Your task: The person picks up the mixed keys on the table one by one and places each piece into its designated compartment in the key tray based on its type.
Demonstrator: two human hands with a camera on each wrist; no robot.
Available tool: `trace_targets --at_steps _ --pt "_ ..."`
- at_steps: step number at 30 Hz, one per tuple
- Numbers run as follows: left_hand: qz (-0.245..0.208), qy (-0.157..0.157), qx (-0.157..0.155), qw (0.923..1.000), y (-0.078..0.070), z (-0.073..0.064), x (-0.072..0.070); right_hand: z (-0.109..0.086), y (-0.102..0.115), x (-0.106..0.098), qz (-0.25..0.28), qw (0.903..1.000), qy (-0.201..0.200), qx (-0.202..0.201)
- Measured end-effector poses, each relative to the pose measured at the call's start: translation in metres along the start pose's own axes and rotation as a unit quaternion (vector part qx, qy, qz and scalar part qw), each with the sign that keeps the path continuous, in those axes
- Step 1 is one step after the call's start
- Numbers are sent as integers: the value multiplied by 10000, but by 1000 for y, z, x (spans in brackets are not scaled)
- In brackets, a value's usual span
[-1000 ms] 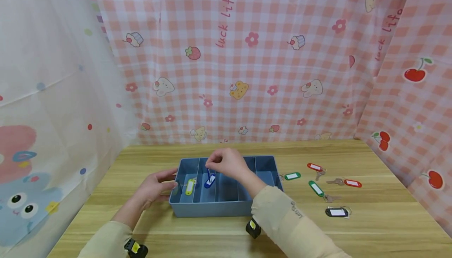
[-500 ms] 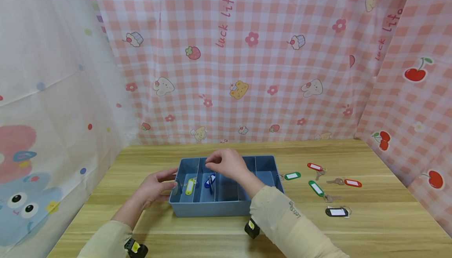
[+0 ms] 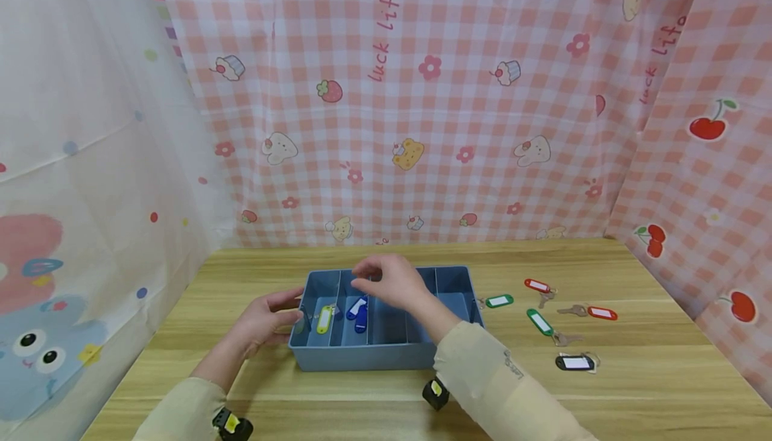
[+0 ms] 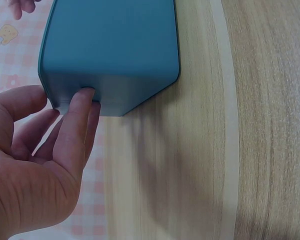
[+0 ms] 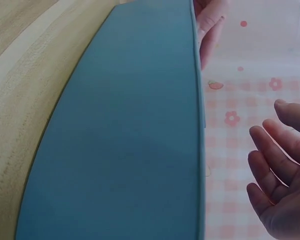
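A blue-grey divided box (image 3: 362,358) stands on the wooden table. My left hand (image 3: 269,318) touches its left end wall, with thumb and fingertips against the outside in the left wrist view (image 4: 45,170). Over the second and third compartments hovers my right hand (image 3: 392,282), holding nothing. The right wrist view shows that hand (image 5: 285,175) with fingers spread and slightly bent beyond the rim. Two blue key tags (image 3: 361,319) overlap in the second compartment from the left. A yellow key tag (image 3: 324,319) lies in the leftmost one.
Right of the box lie loose key tags: a green tag (image 3: 499,301) near its right wall, another green tag (image 3: 539,322) with a key, a red tag (image 3: 537,285), a second red tag (image 3: 603,313) and a black tag (image 3: 575,362). A checked cloth (image 3: 434,112) hangs behind.
The right hand let go of a blue key tag, which dropped and came to lie on the other blue tag. That hand's fingers have parted. The left hand stayed in place.
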State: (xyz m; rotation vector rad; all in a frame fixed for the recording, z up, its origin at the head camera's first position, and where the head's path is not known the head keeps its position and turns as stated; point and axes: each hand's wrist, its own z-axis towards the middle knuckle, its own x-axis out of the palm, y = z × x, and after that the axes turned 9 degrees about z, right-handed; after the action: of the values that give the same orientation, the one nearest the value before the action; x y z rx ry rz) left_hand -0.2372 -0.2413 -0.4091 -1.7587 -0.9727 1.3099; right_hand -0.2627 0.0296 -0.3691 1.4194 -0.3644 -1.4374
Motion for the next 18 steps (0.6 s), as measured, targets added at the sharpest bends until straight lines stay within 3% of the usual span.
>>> trace_targets --at_steps 18 --pt "42 -7 26 10000 0 1 0 -22 -4 -20 24 9981 1 -621"
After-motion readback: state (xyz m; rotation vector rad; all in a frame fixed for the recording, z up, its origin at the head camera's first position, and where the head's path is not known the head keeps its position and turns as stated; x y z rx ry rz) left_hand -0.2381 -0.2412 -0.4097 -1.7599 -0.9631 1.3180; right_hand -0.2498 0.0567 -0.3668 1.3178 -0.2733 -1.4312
